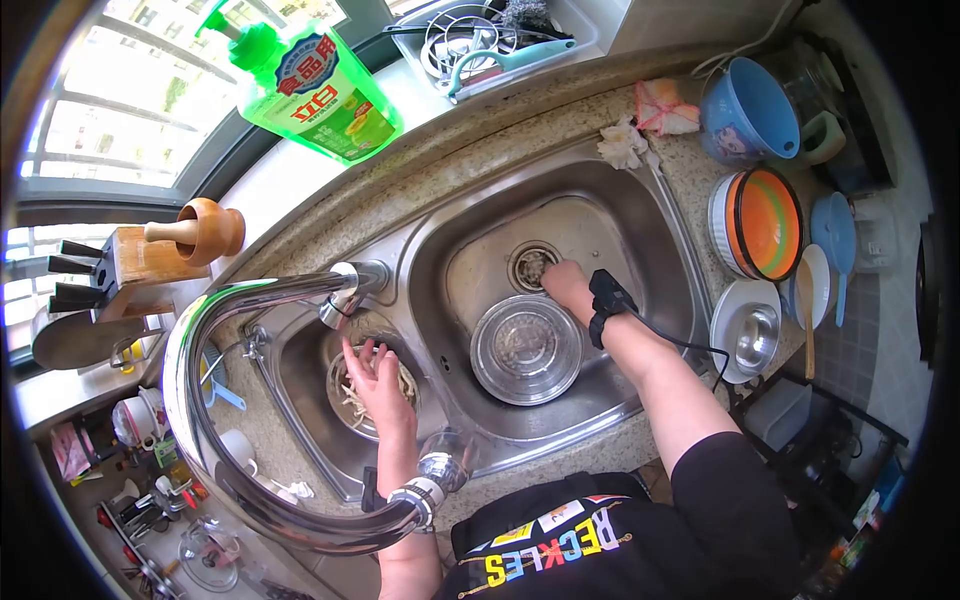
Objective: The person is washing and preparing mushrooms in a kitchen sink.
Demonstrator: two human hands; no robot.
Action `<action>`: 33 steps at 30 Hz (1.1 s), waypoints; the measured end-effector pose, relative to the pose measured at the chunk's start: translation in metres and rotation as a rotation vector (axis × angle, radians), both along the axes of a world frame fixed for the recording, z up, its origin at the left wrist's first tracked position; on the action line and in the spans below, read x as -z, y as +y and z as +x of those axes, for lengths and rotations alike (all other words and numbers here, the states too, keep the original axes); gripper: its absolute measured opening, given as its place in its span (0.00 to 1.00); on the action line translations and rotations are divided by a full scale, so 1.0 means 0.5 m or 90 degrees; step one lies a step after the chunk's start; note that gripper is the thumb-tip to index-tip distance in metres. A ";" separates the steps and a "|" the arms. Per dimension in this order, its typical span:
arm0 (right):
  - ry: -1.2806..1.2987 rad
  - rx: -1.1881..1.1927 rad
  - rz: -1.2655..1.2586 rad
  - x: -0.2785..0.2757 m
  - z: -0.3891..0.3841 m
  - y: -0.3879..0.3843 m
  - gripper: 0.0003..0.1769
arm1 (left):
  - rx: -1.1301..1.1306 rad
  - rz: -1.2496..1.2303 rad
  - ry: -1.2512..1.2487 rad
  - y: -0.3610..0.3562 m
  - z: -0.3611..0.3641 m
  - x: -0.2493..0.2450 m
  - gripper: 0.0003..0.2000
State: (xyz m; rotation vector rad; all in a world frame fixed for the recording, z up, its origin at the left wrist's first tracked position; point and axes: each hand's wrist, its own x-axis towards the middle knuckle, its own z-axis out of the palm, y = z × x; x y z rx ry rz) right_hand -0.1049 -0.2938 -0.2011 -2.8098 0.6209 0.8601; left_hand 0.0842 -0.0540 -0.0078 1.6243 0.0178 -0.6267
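Observation:
My left hand (381, 388) is over the small left basin, fingers spread, above a bowl (335, 385) holding pale, thin strips of food. In the large basin, my right hand (568, 287) reaches down to the drain strainer (531, 266), its fingers closed at the strainer's right edge. Whatever those fingertips hold is hidden. Just below the strainer sits a round clear bowl (526, 350) on the basin floor. A chrome faucet (190, 400) arches across the left side, its long spout passing close to my left forearm.
A green dish soap bottle (325, 95) stands on the window ledge beside a tray of utensils (500, 50). Right of the sink are stacked bowls (765, 225), a blue basin (750, 110), and a metal bowl (752, 338). A knife block (150, 265) and wooden mortar (215, 232) stand left.

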 end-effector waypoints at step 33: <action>-0.347 0.587 0.023 0.098 -0.048 -0.006 0.11 | 0.079 0.025 -0.011 0.007 -0.056 0.015 0.31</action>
